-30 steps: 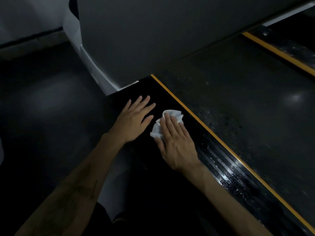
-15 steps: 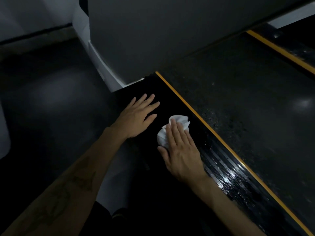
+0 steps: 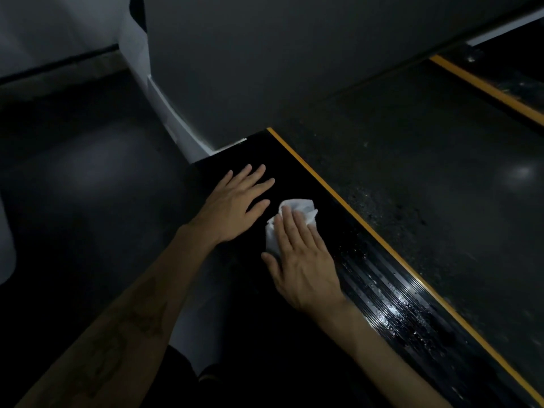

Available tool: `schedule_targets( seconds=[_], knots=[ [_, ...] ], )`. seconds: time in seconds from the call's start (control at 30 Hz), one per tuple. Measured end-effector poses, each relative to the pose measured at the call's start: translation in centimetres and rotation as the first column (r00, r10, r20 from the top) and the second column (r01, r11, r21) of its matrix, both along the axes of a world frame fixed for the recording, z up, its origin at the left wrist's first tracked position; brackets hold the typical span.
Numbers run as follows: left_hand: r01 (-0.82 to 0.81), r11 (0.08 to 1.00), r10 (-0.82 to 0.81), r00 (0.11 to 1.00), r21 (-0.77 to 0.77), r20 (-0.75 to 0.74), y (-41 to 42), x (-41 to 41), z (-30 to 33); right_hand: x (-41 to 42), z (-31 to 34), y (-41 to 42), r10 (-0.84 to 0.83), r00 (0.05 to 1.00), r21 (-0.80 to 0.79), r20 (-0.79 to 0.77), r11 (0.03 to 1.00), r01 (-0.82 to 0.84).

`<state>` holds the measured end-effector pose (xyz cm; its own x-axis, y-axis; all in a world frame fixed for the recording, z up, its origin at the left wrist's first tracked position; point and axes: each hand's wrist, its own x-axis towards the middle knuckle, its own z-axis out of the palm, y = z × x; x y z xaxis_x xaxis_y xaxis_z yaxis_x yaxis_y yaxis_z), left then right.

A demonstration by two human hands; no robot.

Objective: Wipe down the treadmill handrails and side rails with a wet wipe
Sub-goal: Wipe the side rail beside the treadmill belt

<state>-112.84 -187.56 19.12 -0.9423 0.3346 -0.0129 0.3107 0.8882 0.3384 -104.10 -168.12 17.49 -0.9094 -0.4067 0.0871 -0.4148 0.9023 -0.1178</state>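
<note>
Nearby: grey motor cover [image 3: 294, 63], yellow-edged belt [image 3: 426, 184], wet side rail [image 3: 391, 301].

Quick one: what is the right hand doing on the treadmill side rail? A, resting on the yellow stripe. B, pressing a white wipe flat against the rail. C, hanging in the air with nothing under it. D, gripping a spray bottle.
B: the right hand lies with straight fingers on the white wipe, pressing it onto the black side rail.
</note>
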Motion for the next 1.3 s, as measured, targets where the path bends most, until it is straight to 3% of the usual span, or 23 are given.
schedule_targets(
  seconds=[0.1, 0.27, 0.47, 0.67, 0.87, 1.07, 1.23, 1.3],
  knots=[
    [0.005, 1.0, -0.006, 1.0, -0.012, -0.005, 0.0, -0.1, 0.0, -1.4, 0.1, 0.2, 0.028, 0.999, 0.02, 0.029, 0.999, -0.029],
    [0.017, 1.0, -0.017, 0.999, -0.002, -0.033, 0.0, 0.0, -0.1, 1.6, -0.4, 0.3, -0.083, 0.996, 0.056, -0.025, 0.995, 0.085],
    [0.014, 1.0, -0.014, 1.0, -0.023, 0.009, 0.3, -0.2, 0.0, -0.9, -0.2, -0.7, 0.022, 0.999, -0.001, 0.028, 1.0, -0.021],
    [0.007, 0.998, -0.005, 1.0, -0.062, 0.025, 0.3, 0.1, 0.4, 1.9, -0.8, -0.1, -0.079, 0.997, -0.005, -0.013, 0.997, 0.079],
    [-0.002, 0.997, 0.007, 0.998, -0.08, 0.057, 0.7, 0.1, 0.9, -0.5, -0.5, -0.9, -0.023, 1.0, 0.003, -0.01, 1.0, 0.023],
    [0.012, 0.994, -0.007, 0.999, -0.109, 0.049, 0.6, 0.2, 0.9, 2.5, -0.7, -0.5, -0.093, 0.995, 0.026, -0.037, 0.995, 0.094],
    [0.021, 0.993, -0.013, 0.998, -0.12, 0.063, 0.8, 0.2, 0.8, 0.1, -0.5, -0.6, -0.007, 1.0, 0.0, -0.009, 1.0, 0.007],
    [0.024, 0.993, -0.017, 0.998, -0.12, 0.062, 0.7, 0.2, 0.7, -0.1, -0.5, -0.1, -0.06, 0.998, 0.001, -0.009, 0.998, 0.06]
  ],
)
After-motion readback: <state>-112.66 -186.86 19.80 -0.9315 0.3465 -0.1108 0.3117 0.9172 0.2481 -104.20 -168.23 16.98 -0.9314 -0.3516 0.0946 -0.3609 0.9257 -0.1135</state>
